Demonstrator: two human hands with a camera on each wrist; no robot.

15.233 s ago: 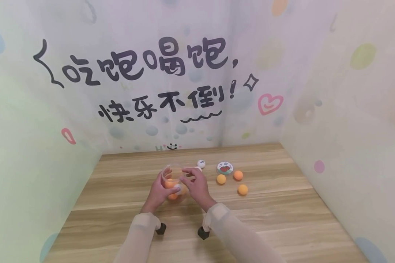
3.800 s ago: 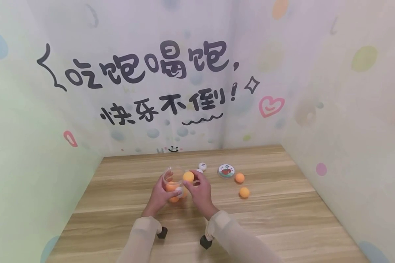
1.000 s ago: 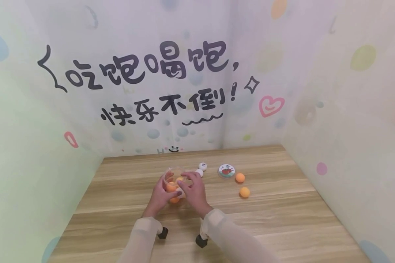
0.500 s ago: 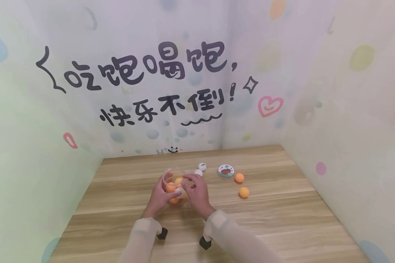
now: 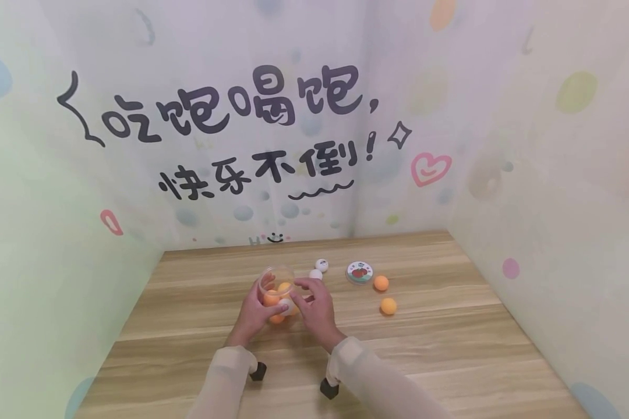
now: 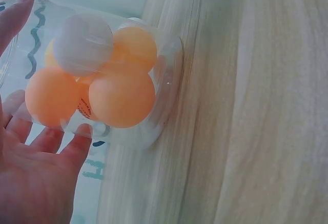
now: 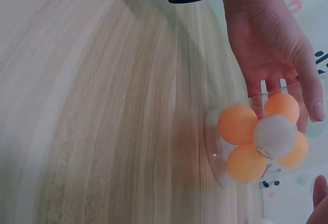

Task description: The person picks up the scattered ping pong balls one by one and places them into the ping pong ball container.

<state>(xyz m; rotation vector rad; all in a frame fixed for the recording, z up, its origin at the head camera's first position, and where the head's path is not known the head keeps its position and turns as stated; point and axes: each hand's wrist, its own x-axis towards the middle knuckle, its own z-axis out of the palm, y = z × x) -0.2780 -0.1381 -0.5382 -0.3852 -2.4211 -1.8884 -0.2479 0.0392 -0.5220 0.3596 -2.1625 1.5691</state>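
My left hand grips a clear plastic jar, fingers round one side and thumb on the other. Inside are several orange ping-pong balls and a white ping-pong ball. The jar's mouth faces up and has no cover. My right hand is at the rim's right side, fingers loosely bent and holding nothing. Whether its fingertips touch the rim cannot be told. Two white balls lie just beyond that hand. Farther right, two orange balls rest near a round lid with a red picture.
The wood-grain table is bounded by a printed back curtain and side panels. A dark block hangs at each sleeve cuff, low over the tabletop.
An orange-yellow ball that lay near the lid was pinched by my right hand over the jar and is now inside. Since then the right hand has drawn back slightly rightward; the left hand stays.
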